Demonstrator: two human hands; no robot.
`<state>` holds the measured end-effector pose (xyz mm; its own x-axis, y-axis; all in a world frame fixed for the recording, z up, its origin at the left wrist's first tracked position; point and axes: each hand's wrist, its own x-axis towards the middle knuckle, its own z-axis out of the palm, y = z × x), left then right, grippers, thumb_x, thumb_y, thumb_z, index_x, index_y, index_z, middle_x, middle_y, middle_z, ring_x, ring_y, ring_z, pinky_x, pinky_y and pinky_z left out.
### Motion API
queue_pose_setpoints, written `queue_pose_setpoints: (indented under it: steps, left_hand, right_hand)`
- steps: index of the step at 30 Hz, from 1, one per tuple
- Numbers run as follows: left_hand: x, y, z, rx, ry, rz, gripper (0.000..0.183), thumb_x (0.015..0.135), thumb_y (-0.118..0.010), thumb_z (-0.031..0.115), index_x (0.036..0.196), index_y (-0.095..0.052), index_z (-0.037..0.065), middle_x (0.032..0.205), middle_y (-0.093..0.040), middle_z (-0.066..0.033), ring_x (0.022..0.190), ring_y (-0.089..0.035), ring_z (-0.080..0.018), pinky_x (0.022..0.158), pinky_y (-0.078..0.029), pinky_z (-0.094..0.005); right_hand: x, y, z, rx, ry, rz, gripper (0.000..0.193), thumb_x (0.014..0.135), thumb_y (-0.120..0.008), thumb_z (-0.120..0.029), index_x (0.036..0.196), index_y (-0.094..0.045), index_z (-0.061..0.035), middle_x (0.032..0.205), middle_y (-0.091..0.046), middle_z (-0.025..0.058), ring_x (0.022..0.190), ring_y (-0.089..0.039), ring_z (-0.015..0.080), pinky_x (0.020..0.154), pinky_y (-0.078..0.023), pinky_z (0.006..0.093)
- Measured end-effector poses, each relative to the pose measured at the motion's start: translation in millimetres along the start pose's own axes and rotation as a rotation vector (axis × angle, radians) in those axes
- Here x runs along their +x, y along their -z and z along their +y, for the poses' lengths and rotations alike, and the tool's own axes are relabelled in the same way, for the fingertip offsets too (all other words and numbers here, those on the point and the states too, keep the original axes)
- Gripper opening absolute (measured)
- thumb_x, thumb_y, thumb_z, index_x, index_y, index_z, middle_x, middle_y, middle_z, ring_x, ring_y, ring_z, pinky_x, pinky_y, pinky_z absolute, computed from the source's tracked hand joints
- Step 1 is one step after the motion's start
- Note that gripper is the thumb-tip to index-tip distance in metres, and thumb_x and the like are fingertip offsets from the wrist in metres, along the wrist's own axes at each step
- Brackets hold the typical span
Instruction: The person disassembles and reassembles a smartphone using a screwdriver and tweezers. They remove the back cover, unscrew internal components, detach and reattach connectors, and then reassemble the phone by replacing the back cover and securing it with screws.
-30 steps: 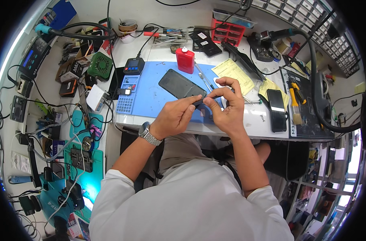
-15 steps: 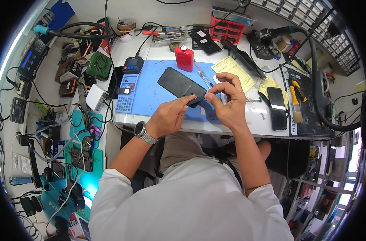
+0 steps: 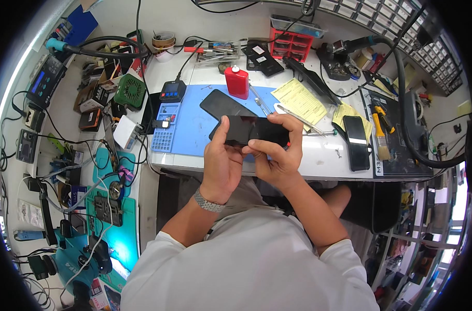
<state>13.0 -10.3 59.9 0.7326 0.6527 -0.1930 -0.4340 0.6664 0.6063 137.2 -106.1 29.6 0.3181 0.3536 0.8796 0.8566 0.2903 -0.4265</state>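
Observation:
A dark smartphone (image 3: 249, 129) is held sideways above the front of the blue work mat (image 3: 181, 140), its glossy face toward me. My left hand (image 3: 223, 155) grips its left end, thumb along the edge. Around the right end, my right hand (image 3: 280, 150) is closed, with fingers at the top edge and lower front. Behind it, a flat dark phone-shaped panel (image 3: 223, 105) lies on the mat, partly covered by the held phone. A red bottle (image 3: 237, 83) stands just beyond, with thin metal tools (image 3: 259, 100) beside it.
Yellow paper slips (image 3: 300, 101) and another phone (image 3: 356, 142) lie to the right. Yellow-handled pliers (image 3: 384, 120) and a brush (image 3: 382, 145) rest on a dark mat. A small black device (image 3: 172, 90) stands at the mat's left corner. A thick black hose (image 3: 404, 103) arches at right.
The phone was edge-on between my fingertips; now its glossy face is turned up toward me. My left hand has rolled palm-up, and my right has moved slightly down and left.

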Motion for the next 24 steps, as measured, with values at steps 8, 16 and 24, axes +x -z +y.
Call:
queue_pose_setpoints:
  steps: [8, 16, 24]
  left_hand:
    - [22, 20, 1, 0.012, -0.002, 0.198, 0.026, 0.110, -0.076, 0.021, 0.129, -0.070, 0.005, 0.119, -0.078, -0.0076, 0.107, -0.078, -0.0206, 0.091, -0.067, -0.0349]
    - [39, 43, -1, 0.128, -0.300, -0.031, 0.031, 0.103, -0.082, 0.010, 0.131, -0.070, 0.005, 0.121, -0.079, -0.0091, 0.111, -0.077, -0.0230, 0.101, -0.064, -0.0403]
    - [40, 58, -6, 0.145, -0.391, -0.234, 0.036, 0.095, -0.087, 0.001, 0.128, -0.071, 0.001, 0.120, -0.081, -0.0171, 0.119, -0.077, -0.0304, 0.107, -0.061, -0.0439]
  right_hand:
    - [-16, 0, -14, 0.213, -0.150, -0.120, 0.036, 0.084, -0.095, -0.012, 0.118, -0.085, -0.0153, 0.153, -0.059, 0.0246, 0.134, -0.061, 0.0428, 0.109, -0.051, 0.0500]
    - [2, -3, -9, 0.100, -0.416, -0.133, 0.033, 0.093, -0.086, -0.006, 0.125, -0.080, -0.0026, 0.111, -0.074, 0.0128, 0.105, -0.066, 0.0313, 0.092, -0.054, 0.0409]
    - [11, -12, -15, 0.209, -0.335, -0.084, 0.025, 0.088, -0.085, 0.003, 0.113, -0.080, 0.0006, 0.097, -0.072, 0.0112, 0.088, -0.066, 0.0292, 0.079, -0.055, 0.0387]
